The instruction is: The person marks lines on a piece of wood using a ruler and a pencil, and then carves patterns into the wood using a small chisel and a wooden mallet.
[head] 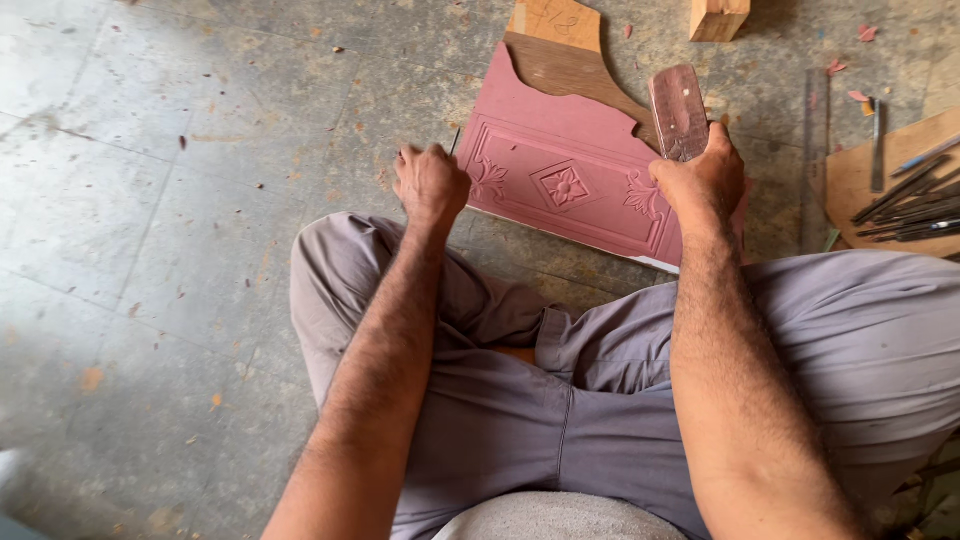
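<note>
Gripping a thin chisel (455,142) in a closed fist, the left hand (430,185) sits at the left edge of the reddish carved panel (560,160) lying on the floor (150,250). Further right, the right hand (705,180) has its fingers wrapped round a worn wooden mallet (678,112), raised above the panel. A mistimed blow could glance off, I judge, gouging the flower relief (565,186).

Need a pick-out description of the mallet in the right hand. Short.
Start at the pink carved panel lying on the floor in front of the seated person's knees. At its right end the right hand grips a flat, worn wooden mallet that stands upright above the fist. It is the only blocky, rounded-top tool; the chisels on the board to the right are thin and dark.
</note>
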